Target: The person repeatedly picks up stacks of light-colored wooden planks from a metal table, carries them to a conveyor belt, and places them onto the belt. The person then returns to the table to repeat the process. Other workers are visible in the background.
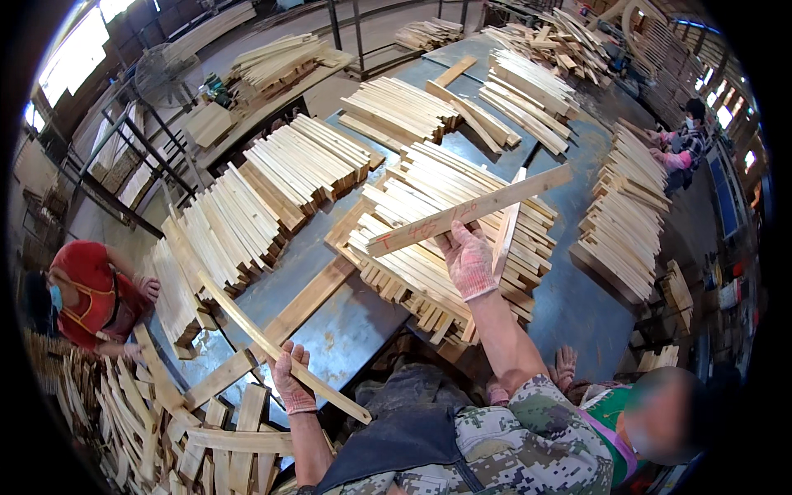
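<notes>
My right hand [469, 262], in a pink-and-white work glove, grips a flat wooden slat [470, 209] with red marks on it and holds it level above a stack of slats [437, 247] on the blue-grey metal table [363, 322]. My left hand [290, 381], gloved the same way, is closed on a long thin curved slat [264, 338] that runs from the table's left stack down toward me.
More slat stacks cover the table: left [223, 223], centre-left [309, 161], far [400, 107], and right [627, 214]. A person in red [87, 297] works at the left beside loose curved slats [140, 421]. Another person [685, 148] stands far right. A third person [643, 412] crouches at my lower right.
</notes>
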`<action>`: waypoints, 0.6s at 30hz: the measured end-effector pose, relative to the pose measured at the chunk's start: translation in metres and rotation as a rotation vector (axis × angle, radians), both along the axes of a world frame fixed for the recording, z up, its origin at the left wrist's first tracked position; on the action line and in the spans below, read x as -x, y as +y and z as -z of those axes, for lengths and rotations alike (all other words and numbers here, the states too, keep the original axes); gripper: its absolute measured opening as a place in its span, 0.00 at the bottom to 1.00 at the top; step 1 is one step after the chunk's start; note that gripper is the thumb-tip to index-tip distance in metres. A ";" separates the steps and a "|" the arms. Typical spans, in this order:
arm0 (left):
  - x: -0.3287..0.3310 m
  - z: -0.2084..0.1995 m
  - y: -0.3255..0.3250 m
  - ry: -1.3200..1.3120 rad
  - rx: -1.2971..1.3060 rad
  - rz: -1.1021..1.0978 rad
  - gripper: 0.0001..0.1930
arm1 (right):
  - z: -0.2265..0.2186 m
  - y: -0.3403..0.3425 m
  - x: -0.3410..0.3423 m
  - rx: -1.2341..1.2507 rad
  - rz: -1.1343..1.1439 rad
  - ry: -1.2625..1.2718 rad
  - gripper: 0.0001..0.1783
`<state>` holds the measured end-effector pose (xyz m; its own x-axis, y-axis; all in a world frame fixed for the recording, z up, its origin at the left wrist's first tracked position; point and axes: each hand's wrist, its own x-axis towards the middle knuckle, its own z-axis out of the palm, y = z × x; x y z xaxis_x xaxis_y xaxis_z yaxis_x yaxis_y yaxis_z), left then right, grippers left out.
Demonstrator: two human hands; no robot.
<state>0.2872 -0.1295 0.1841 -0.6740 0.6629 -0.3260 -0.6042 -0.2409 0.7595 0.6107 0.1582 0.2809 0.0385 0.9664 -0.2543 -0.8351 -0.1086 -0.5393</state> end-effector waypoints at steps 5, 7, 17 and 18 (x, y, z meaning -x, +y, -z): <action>0.007 0.005 -0.017 0.021 0.029 -0.082 0.32 | -0.012 -0.001 0.027 -0.014 -0.095 0.045 0.12; 0.012 0.011 -0.029 0.010 0.011 -0.124 0.31 | -0.015 -0.002 0.040 -0.030 -0.145 0.057 0.13; 0.002 -0.009 -0.135 -0.183 -0.143 -0.443 0.32 | -0.006 -0.021 0.128 -0.053 -0.502 0.053 0.16; 0.003 0.004 -0.156 -0.212 -0.257 -0.439 0.33 | 0.001 -0.025 0.129 -0.063 -0.536 0.002 0.16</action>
